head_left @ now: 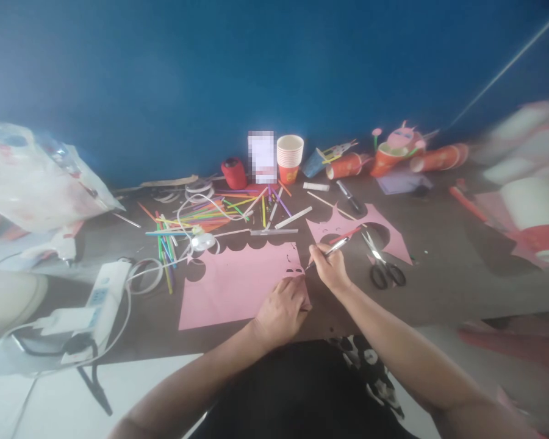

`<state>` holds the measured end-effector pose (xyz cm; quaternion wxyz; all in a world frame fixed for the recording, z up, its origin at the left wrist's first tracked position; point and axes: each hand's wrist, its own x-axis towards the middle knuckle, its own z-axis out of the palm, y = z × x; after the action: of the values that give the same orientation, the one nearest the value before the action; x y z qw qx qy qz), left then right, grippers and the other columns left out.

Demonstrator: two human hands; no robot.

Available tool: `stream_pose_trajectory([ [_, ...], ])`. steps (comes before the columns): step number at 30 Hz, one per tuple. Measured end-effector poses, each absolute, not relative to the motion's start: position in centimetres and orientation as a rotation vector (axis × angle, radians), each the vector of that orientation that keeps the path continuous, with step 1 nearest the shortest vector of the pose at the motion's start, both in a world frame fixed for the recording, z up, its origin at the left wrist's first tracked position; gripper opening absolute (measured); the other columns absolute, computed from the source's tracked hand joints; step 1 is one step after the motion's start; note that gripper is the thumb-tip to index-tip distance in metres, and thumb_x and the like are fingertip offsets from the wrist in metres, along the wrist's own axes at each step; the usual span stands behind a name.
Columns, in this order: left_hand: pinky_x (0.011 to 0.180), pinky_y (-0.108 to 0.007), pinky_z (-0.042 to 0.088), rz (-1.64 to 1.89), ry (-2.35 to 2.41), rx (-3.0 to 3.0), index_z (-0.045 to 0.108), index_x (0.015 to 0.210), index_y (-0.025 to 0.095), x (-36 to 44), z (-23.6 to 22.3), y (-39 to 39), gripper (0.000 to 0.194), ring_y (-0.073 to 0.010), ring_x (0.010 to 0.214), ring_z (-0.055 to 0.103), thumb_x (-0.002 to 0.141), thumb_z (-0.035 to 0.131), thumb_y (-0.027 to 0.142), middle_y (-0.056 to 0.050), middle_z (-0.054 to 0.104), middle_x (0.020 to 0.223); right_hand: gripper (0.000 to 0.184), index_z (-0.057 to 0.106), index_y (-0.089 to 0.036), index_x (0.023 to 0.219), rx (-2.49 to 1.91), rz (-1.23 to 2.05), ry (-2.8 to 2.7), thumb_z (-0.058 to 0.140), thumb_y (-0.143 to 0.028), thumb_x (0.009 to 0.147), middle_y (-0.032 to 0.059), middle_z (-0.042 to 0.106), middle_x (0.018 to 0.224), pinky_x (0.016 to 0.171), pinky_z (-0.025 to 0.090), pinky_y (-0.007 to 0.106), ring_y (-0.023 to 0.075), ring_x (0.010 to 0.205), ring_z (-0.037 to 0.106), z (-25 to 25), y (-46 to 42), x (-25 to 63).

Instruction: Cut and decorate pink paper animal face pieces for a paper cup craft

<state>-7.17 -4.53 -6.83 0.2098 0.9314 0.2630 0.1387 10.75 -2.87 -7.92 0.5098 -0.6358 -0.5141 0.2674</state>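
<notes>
My right hand (pixel 330 268) grips a pen (pixel 338 245), its tip close to the right edge of a pink sheet of paper (pixel 233 286). Small black marks, like drawn eyes, show on the sheet near the tip. Resting on the sheet's lower right corner, my left hand (pixel 281 311) lies with its fingers laid over the paper and holds nothing. Scallops are cut along the sheet's top edge. Right of the pen lie black-handled scissors (pixel 384 268), their blades on a second cut pink piece (pixel 396 235).
Colourful sticks (pixel 201 213) lie scattered behind the sheet. Along the wall stand stacked paper cups (pixel 289 160), a red spool (pixel 234 174) and a lit phone (pixel 262 157). A power strip (pixel 107 299), loose cables and a glue gun (pixel 55 246) are at left. A black marker (pixel 349 196) lies farther back.
</notes>
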Motion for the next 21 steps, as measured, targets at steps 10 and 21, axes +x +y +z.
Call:
stream_pose_trajectory([
  [10,0.097,-0.039,0.043,0.578,0.795,2.261,0.053,0.083,0.018,-7.6,-6.7,-4.1,0.007,-0.0223,0.116,0.049,0.087,0.048,0.020,-0.011,0.052,0.125,0.038,0.048,-0.019,0.061,-1.397,0.809,-0.970,0.050,-0.049,0.084,-0.0061,0.043,0.044,0.040,0.034,0.021,0.0092,0.038,0.047,-7.7,-2.5,11.2],
  [21,0.088,-0.034,0.045,0.674,0.816,2.093,0.059,0.092,0.018,-7.5,-7.8,-3.6,0.012,-0.0203,0.106,0.055,0.086,0.054,0.027,-0.010,0.059,0.109,0.044,0.060,-0.017,0.063,-1.179,1.130,-1.116,0.044,-0.048,0.089,-0.0009,0.055,0.051,0.054,0.043,0.025,0.0120,0.051,0.054,-3.3,-7.7,9.8],
])
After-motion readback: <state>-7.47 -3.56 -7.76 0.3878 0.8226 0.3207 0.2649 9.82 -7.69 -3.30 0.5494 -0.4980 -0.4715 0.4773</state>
